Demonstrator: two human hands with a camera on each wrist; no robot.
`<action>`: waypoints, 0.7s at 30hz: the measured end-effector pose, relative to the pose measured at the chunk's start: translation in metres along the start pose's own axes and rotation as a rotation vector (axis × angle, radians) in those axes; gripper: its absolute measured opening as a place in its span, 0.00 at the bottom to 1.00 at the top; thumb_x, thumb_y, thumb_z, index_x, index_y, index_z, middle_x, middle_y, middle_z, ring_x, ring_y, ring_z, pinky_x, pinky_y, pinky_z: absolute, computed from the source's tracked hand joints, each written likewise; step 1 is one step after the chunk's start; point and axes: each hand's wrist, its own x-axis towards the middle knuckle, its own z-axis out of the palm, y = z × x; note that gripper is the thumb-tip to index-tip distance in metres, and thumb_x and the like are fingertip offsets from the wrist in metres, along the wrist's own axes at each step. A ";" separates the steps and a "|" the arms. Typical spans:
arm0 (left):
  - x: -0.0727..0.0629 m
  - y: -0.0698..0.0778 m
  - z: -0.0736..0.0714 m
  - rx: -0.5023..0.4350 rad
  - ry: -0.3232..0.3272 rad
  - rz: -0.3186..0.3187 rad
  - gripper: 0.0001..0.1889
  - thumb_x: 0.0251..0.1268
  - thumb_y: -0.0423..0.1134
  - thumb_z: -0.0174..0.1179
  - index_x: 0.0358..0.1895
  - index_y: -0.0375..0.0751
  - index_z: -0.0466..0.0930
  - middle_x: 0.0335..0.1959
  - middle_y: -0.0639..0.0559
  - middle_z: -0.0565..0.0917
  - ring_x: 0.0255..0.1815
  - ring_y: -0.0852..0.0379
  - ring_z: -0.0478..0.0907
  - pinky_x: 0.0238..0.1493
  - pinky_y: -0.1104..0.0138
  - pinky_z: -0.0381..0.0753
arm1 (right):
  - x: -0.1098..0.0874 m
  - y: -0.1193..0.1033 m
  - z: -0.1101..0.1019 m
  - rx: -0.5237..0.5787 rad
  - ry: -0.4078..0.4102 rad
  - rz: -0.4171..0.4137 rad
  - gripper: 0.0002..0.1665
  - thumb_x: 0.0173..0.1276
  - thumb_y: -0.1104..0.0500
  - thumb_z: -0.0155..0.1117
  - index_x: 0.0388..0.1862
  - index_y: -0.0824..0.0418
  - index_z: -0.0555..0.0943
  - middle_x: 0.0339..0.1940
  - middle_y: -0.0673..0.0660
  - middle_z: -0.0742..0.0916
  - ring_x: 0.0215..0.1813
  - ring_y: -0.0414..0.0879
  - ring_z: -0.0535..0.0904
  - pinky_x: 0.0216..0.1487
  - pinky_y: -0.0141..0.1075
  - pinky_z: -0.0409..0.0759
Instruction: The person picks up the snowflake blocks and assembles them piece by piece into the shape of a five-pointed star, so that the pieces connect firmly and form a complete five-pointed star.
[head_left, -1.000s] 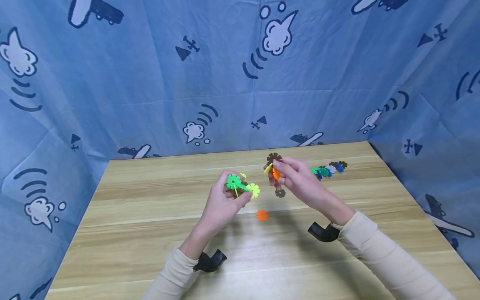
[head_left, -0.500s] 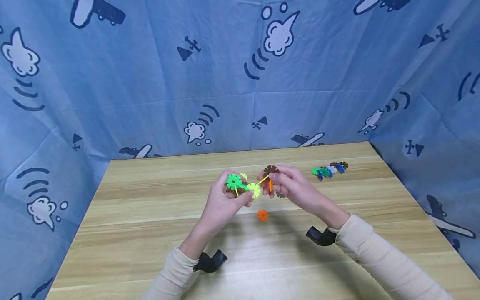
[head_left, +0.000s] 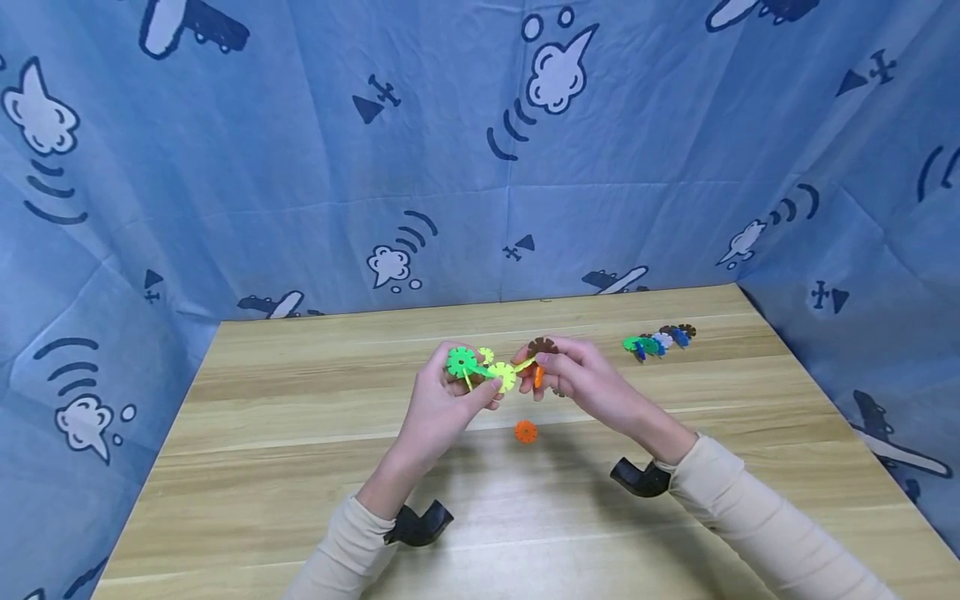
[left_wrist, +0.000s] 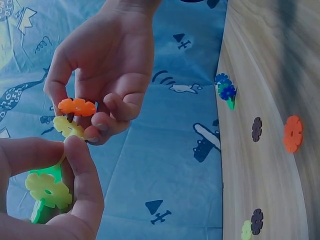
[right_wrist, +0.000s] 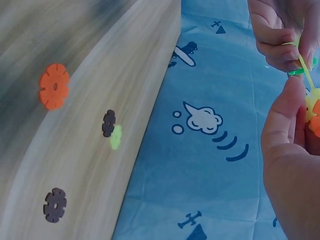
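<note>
Left hand (head_left: 438,400), angled inward, pinches a green-and-yellow disc cluster (head_left: 506,375); right hand (head_left: 592,377), facing it, pinches a brown-and-orange cluster (head_left: 541,345).

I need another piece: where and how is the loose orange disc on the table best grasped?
Probably by its notched rim, pinched at opposite edges from above: the orange disc lies flat on the table, nothing touching its edge.

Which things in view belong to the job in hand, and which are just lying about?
In the job:
green and yellow discs, in the left hand
brown, yellow and orange discs, in the right hand

Lying on the table, perhaps spares:
loose orange disc
two dark discs
yellow-green disc
multicoloured disc cluster
</note>
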 end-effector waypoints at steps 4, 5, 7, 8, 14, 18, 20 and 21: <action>-0.001 -0.002 0.001 0.008 0.020 0.000 0.18 0.63 0.24 0.66 0.52 0.35 0.70 0.43 0.43 0.82 0.33 0.56 0.85 0.41 0.64 0.89 | -0.002 0.004 0.001 0.039 -0.006 -0.017 0.23 0.80 0.62 0.42 0.60 0.79 0.73 0.51 0.60 0.82 0.46 0.44 0.84 0.48 0.34 0.84; -0.001 -0.003 0.001 0.010 0.023 0.005 0.18 0.63 0.24 0.66 0.52 0.35 0.70 0.44 0.42 0.82 0.33 0.56 0.85 0.41 0.64 0.89 | -0.002 0.005 0.001 0.052 -0.009 -0.023 0.23 0.80 0.62 0.42 0.60 0.80 0.72 0.50 0.59 0.82 0.46 0.44 0.84 0.48 0.34 0.84; -0.001 -0.005 0.001 0.014 0.026 0.015 0.18 0.63 0.24 0.65 0.52 0.34 0.70 0.44 0.41 0.82 0.34 0.55 0.86 0.41 0.64 0.89 | -0.003 0.007 0.002 0.079 -0.015 -0.034 0.23 0.80 0.62 0.42 0.60 0.81 0.71 0.49 0.58 0.82 0.46 0.43 0.83 0.49 0.34 0.84; -0.001 -0.005 0.001 0.016 0.026 0.019 0.18 0.63 0.25 0.65 0.52 0.34 0.70 0.44 0.41 0.82 0.34 0.55 0.86 0.41 0.64 0.89 | -0.003 0.008 0.003 0.092 -0.018 -0.037 0.23 0.80 0.62 0.42 0.60 0.81 0.71 0.48 0.57 0.82 0.46 0.43 0.83 0.49 0.34 0.84; -0.001 -0.009 0.003 0.005 0.014 0.025 0.18 0.63 0.24 0.65 0.52 0.34 0.71 0.44 0.41 0.82 0.35 0.55 0.85 0.41 0.64 0.89 | -0.003 0.012 0.006 0.165 -0.031 -0.029 0.22 0.81 0.62 0.40 0.60 0.77 0.72 0.47 0.55 0.81 0.45 0.43 0.82 0.51 0.34 0.84; -0.001 -0.010 0.004 -0.008 0.017 0.022 0.17 0.63 0.24 0.66 0.51 0.33 0.71 0.43 0.41 0.82 0.35 0.55 0.85 0.41 0.64 0.89 | -0.004 0.015 0.006 0.212 -0.053 -0.051 0.20 0.82 0.61 0.40 0.59 0.71 0.75 0.46 0.54 0.81 0.43 0.42 0.82 0.51 0.34 0.84; -0.001 -0.010 0.004 -0.007 0.030 0.018 0.17 0.62 0.24 0.66 0.51 0.32 0.71 0.43 0.41 0.82 0.36 0.55 0.85 0.42 0.63 0.89 | -0.005 0.015 0.006 0.233 -0.071 -0.071 0.19 0.82 0.61 0.40 0.60 0.68 0.76 0.47 0.54 0.81 0.43 0.42 0.81 0.52 0.34 0.83; -0.001 -0.010 0.005 -0.006 0.037 0.016 0.17 0.62 0.24 0.66 0.51 0.32 0.71 0.43 0.42 0.82 0.36 0.55 0.85 0.42 0.63 0.89 | -0.005 0.015 0.006 0.240 -0.078 -0.081 0.19 0.82 0.61 0.40 0.60 0.66 0.77 0.47 0.54 0.81 0.43 0.42 0.81 0.53 0.34 0.83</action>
